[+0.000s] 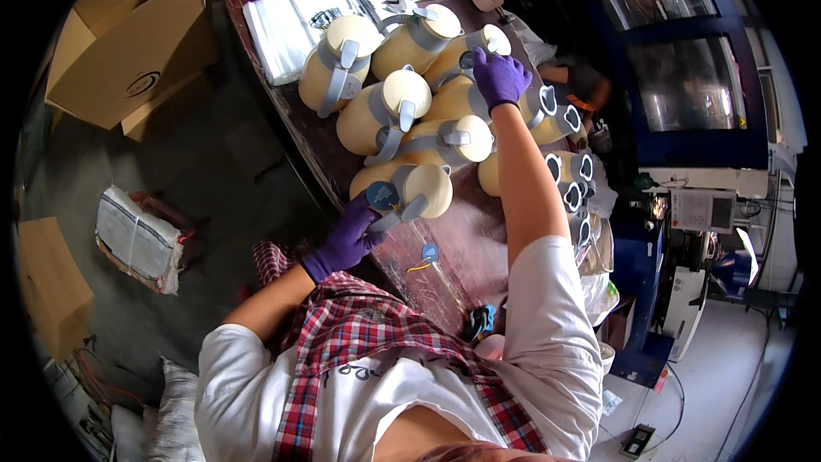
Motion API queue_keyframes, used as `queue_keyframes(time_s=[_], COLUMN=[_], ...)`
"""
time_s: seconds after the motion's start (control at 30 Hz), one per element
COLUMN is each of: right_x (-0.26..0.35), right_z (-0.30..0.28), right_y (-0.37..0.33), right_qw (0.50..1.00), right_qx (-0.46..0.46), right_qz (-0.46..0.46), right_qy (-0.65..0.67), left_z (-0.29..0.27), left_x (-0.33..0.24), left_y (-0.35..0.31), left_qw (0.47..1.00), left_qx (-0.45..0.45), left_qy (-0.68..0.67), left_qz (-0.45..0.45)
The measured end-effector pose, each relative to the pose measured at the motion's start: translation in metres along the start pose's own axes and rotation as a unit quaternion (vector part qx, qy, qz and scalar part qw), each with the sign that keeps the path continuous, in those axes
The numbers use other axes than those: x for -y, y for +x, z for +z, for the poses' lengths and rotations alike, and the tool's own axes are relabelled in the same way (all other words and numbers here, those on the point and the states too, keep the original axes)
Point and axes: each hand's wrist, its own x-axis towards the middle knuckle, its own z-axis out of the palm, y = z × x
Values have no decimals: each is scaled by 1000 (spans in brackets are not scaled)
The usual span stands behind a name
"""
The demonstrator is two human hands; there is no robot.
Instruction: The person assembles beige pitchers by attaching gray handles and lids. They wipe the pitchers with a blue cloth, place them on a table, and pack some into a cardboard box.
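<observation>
Jugs (402, 111), cream w/ grey bands and handles, lie clustered on dark worktop (466, 244). Left hand (349, 238), purple glove, fingers grasping nearest jug (409, 191) at its handle by a round blue tag (382, 196). Right hand (500, 77) rests on far jug (479, 44), fingers curled over top; grip unclear. Likely light, stiff plastic, smooth; handle is best hold. Second blue tag (429, 252) loose on worktop. White bags (295, 21) far end; cardboard boxes (128, 43) on floor, left.

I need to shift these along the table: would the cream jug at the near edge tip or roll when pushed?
The near cream jug lies on its side, so it may roll. Its grey handle should check that. It looks like light, stiff plastic.
</observation>
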Motion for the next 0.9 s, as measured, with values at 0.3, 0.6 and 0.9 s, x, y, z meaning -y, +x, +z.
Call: queue_keyframes(time_s=[0.3, 0.6, 0.9], right_x=[-4, -112, -118], right_z=[18, 62, 77], right_y=[11, 15, 12], right_qw=[992, 902, 950], right_qx=[-6, -76, -62], right_qz=[84, 58, 164], right_qy=[93, 422, 259], left_z=[-8, -14, -10], left_x=[23, 8, 8], left_y=[-5, 4, -8], left_qw=[997, 990, 986], left_qx=[11, 55, 47], left_qy=[76, 130, 159], left_qz=[22, 18, -1])
